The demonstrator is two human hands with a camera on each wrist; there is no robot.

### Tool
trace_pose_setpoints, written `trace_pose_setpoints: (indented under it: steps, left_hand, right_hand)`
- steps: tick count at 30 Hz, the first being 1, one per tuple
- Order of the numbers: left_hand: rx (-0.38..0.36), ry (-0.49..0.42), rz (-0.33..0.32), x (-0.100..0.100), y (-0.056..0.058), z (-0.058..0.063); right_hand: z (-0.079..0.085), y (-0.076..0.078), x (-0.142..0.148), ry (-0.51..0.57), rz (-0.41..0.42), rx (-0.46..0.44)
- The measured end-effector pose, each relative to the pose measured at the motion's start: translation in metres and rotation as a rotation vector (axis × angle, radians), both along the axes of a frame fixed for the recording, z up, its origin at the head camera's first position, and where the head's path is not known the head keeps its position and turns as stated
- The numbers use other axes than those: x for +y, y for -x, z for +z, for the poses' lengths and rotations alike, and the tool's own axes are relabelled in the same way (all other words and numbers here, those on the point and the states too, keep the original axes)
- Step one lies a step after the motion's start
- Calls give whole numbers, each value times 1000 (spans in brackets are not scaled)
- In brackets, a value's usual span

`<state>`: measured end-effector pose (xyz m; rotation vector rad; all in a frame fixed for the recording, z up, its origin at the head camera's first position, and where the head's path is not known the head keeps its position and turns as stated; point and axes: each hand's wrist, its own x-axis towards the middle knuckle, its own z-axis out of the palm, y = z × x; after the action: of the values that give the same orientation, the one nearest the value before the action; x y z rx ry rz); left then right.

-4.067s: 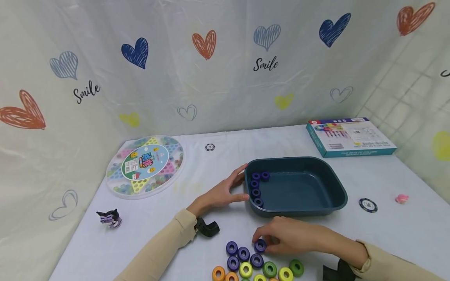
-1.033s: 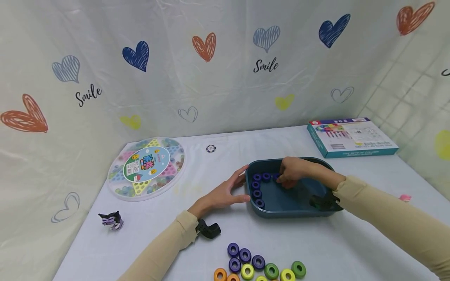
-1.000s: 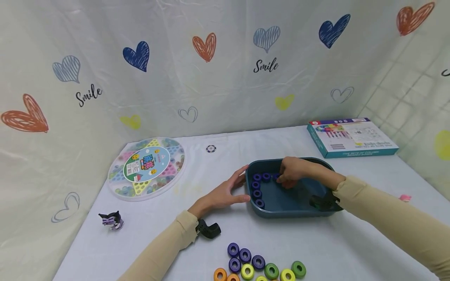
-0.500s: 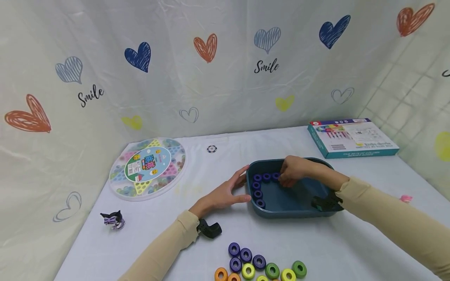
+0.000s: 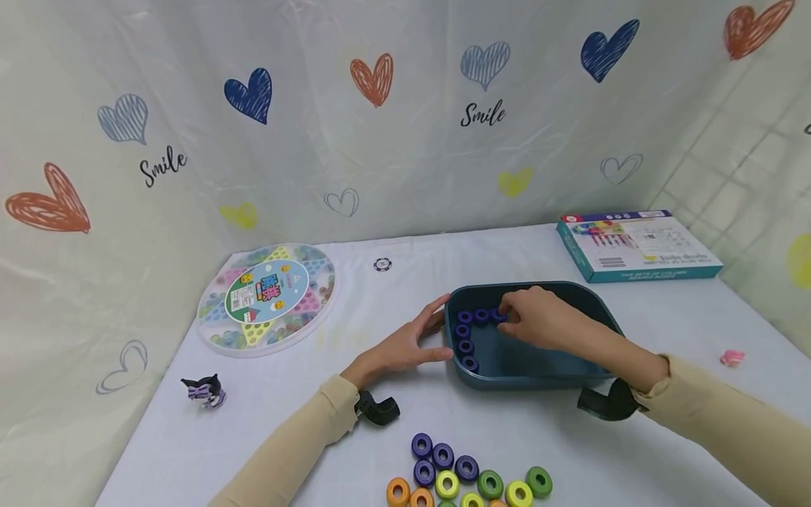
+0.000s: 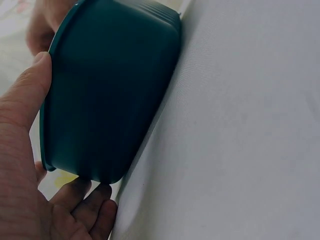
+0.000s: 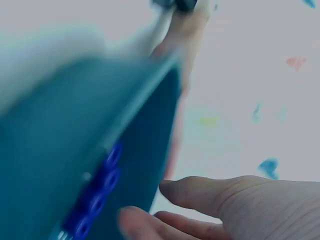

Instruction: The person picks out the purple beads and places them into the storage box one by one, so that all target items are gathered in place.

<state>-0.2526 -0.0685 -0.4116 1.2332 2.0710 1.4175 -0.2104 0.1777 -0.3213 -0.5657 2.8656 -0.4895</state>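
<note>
The dark teal plastic basin stands on the white table. Several purple rings line its left end and the left part of its back wall. My left hand spans the basin's left end, thumb on the rim and fingertips against the outer wall. Inside the basin, my right hand is beside the last purple ring of the back row. In the right wrist view its thumb and fingers are apart with nothing between them.
Loose purple, yellow, green and orange rings lie at the table's front. A round Chinese checkers set, a small black-and-purple figure and a poker chip are left of the basin. A flat game box and a pink piece lie right.
My right hand carried a purple ring from the front pile into the basin, set it at the back row's end, and has just loosened from it. The left hand stays in place.
</note>
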Motion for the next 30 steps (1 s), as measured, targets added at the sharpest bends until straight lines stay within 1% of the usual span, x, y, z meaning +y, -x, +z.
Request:
trace_pose_setpoints:
  steps: [3, 5, 7, 9, 12, 14, 15, 17, 20, 24, 30]
  left_hand:
    - [2, 9, -4, 0, 1, 2]
    - [4, 9, -8, 0, 1, 2]
    - [6, 7, -15, -1, 1, 3]
    - [10, 3, -22, -1, 1, 3]
    - [18, -1, -26, -1, 0, 3]
    - [24, 0, -26, 0, 0, 3]
    - [25, 0, -26, 0, -1, 3]
    - [24, 0, -21, 0, -2, 3]
    - [22, -2, -11, 0, -3, 3]
    - [22, 3, -1, 0, -4, 4]
    - [21, -2, 14, 0, -3, 2]
  right_hand:
    - [3, -27, -13, 48, 32, 107]
    - [3, -43, -22, 74, 72, 138]
    - [-1, -58, -31, 95, 127, 138]
    - [-8, -71, -39, 114, 184, 77]
    - [-21, -87, -48, 109, 256, -91]
    - [-30, -95, -53, 67, 294, -195]
    - [-34, -98, -55, 45, 310, -232]
    - [-41, -102, -58, -9, 328, -269]
    - [-49, -103, -60, -55, 331, -269]
    - [-54, -101, -59, -48, 323, -260]
    - [-57, -93, -54, 12, 297, -268]
